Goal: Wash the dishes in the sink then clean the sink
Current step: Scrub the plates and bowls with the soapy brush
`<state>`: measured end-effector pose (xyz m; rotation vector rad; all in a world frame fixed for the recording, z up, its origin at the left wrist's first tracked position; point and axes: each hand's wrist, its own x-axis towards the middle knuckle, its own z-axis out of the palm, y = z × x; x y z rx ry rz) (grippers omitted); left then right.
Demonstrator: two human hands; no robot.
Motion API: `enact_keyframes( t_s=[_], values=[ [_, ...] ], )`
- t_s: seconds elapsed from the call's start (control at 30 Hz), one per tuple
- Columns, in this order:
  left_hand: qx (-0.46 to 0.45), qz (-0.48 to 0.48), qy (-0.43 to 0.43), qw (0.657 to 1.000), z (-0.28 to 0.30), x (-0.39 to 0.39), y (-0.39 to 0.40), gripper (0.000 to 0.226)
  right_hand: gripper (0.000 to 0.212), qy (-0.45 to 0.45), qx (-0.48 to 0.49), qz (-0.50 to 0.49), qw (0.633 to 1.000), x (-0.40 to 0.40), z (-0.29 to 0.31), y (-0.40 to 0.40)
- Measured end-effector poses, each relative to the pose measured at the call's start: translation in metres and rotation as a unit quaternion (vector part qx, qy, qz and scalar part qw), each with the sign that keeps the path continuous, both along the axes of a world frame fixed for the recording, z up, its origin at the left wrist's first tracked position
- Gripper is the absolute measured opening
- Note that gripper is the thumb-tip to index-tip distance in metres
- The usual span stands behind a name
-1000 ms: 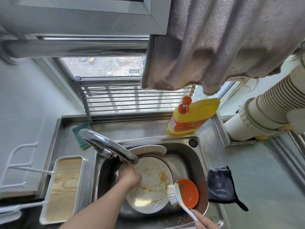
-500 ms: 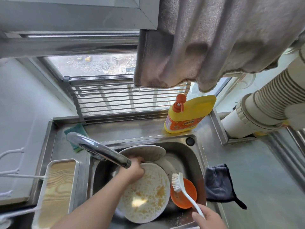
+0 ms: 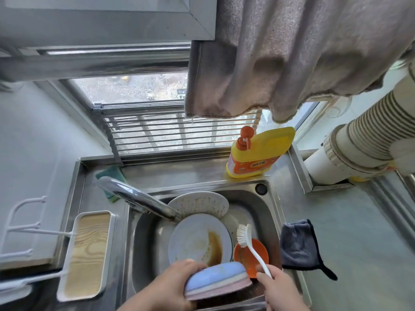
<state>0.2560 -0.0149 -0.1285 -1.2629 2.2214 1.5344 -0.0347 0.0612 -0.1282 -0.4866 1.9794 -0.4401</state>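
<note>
Lining the wall under a window is a stainless-steel counter, into which a steel sink is set. Several dishes are held in the basin: a white plate smeared with brown sauce lies flat beneath the curved faucet, a speckled plate is leaned against the back wall behind it, and an orange bowl is seen just right of the white plate. At the near edge of the sink, an upturned blue and pink dish is gripped by the left hand, whose fingers are curled around its left rim. A white dish brush is held by its handle in the right hand, with its bristles raised over the orange bowl. Behind the sink a yellow detergent bottle with an orange pump is stood on the ledge, and a green sponge is laid behind the faucet. A white tray with a wood-grain base is placed left of the basin, beside a white wire rack. A dark grey cloth is draped on the counter to the right. A grey towel is hung overhead, and a ribbed duct is seen at the right.
</note>
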Motion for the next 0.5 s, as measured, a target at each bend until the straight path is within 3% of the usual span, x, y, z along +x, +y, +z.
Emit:
enact_keyframes(
  t_s=[0.13, 0.33, 0.4, 0.5],
  values=[
    [0.052, 0.051, 0.017, 0.997, -0.005, -0.004, 0.013, 0.077, 0.010, -0.015, 0.007, 0.027, 1.000, 0.001, -0.003, 0.007],
    [0.116, 0.190, 0.070, 0.972, -0.001, -0.012, -0.004, 0.029, 0.009, -0.041, -0.004, 0.027, 0.999, 0.003, 0.010, 0.004],
    [0.100, 0.276, 0.046, 0.955, -0.006, -0.010, -0.012, 0.017, 0.009, -0.048, -0.006, 0.023, 0.999, 0.004, 0.012, 0.004],
    [0.061, 0.372, -0.042, 0.925, -0.024, -0.005, -0.026, 0.016, 0.009, -0.060, -0.016, 0.011, 0.998, 0.002, 0.016, 0.004]
  ],
)
